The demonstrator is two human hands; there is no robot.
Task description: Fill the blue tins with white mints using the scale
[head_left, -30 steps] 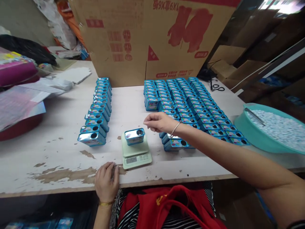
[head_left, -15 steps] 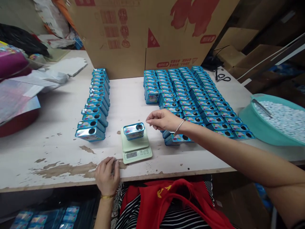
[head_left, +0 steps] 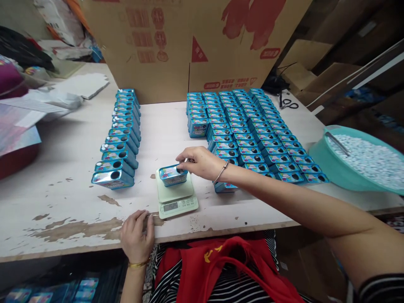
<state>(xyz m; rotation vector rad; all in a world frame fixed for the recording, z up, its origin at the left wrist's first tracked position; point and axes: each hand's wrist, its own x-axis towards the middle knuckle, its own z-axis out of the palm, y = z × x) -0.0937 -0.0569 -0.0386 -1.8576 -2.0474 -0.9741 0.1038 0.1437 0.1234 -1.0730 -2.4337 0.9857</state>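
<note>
A blue tin (head_left: 170, 176) with a round hole in its top stands on a small pale-green scale (head_left: 177, 203) near the table's front edge. My right hand (head_left: 199, 162) reaches over it, fingertips pinched together at the tin's hole; what they hold is too small to make out. My left hand (head_left: 137, 235) rests on the table's front edge beside the scale, fingers loosely spread, holding nothing.
A single row of like tins (head_left: 118, 134) runs along the left, and a block of several rows (head_left: 252, 134) fills the right. A teal basin (head_left: 326, 170) of white pellets (head_left: 369, 160) sits far right. A big cardboard box (head_left: 189, 42) stands behind, scissors (head_left: 288, 104) beside it.
My right hand has moved left and down from above the tin block to the hole of the tin on the scale. The left hand has stayed at the table edge.
</note>
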